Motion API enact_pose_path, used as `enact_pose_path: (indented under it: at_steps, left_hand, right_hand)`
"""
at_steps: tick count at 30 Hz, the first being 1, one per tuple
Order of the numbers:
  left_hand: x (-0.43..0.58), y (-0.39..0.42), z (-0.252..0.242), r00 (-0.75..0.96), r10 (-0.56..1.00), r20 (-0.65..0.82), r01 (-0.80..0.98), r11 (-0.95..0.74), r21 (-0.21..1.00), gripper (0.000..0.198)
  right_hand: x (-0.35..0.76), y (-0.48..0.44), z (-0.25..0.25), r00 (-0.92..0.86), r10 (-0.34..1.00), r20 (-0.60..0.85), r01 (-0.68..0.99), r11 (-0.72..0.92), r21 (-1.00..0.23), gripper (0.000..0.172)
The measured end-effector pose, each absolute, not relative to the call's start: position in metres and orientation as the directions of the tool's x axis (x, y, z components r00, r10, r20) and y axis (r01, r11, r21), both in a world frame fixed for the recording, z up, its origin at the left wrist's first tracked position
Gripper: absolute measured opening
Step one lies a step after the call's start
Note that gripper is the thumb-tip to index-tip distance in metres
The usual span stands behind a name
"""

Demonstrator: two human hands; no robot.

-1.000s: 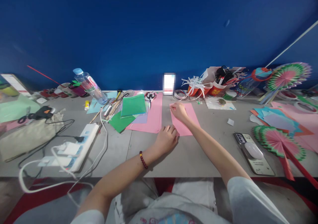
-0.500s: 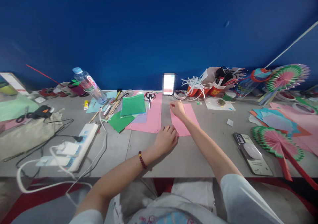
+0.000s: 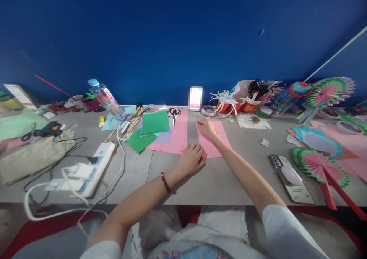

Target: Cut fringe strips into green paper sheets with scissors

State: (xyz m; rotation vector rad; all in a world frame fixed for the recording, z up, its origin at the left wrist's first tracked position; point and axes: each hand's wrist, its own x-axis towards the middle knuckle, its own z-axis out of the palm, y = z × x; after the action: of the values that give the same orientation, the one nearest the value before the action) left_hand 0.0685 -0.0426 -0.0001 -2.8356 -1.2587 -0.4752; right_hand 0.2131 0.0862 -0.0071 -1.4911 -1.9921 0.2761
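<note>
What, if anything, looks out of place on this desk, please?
What looks like a white, rounded computer mouse rests on a black-edged, camera-side-up phone, an odd perch. The pink rectangular paper sheet at the right hand shows no visible damage.

Left grip [image 3: 192, 157] and right grip [image 3: 207, 129] both bare. Bracelet [image 3: 165, 183] just behind the left one: single strand of small round dark-red beads, one yellowish bead among them. Shirt [image 3: 180, 239]: pale grey, loose, creased at the waist. Front print [image 3: 197, 253]: light blue plus red/pink, cut off by frame edge, lettering unreadable. Left sleeve [image 3: 103, 250], right sleeve [image 3: 289, 228]: short, plain, pale. Trousers [image 3: 223, 220]: off-white to light grey, wrinkled.
</note>
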Motion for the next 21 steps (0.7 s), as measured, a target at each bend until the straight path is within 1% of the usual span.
enact_pose_path:
  at_steps: [5, 9, 14, 17, 21]
  left_hand:
    - [0.070, -0.042, -0.002, 0.617, 0.720, 0.317, 0.728, -0.676, 0.116, 0.013]
    - [0.072, -0.044, -0.003, 0.614, 0.720, 0.325, 0.736, -0.671, 0.097, 0.015]
    - [0.071, -0.045, -0.003, 0.613, 0.716, 0.335, 0.733, -0.673, 0.097, 0.016]
    - [0.071, -0.045, -0.005, 0.607, 0.714, 0.349, 0.735, -0.671, 0.096, 0.016]
    - [0.071, -0.045, -0.005, 0.609, 0.713, 0.348, 0.736, -0.672, 0.089, 0.020]
  right_hand:
    - [0.226, 0.029, -0.015, -0.287, 0.888, 0.360, 0.753, 0.441, -0.488, 0.029]
    - [0.235, -0.005, -0.015, -0.333, 0.877, 0.345, 0.733, 0.471, -0.490, 0.028]
    - [0.237, -0.020, -0.006, -0.379, 0.871, 0.313, 0.715, 0.491, -0.498, 0.025]
    - [0.236, -0.020, -0.003, -0.397, 0.867, 0.301, 0.734, 0.497, -0.463, 0.024]
    - [0.237, -0.018, -0.005, -0.454, 0.843, 0.290, 0.757, 0.536, -0.374, 0.024]
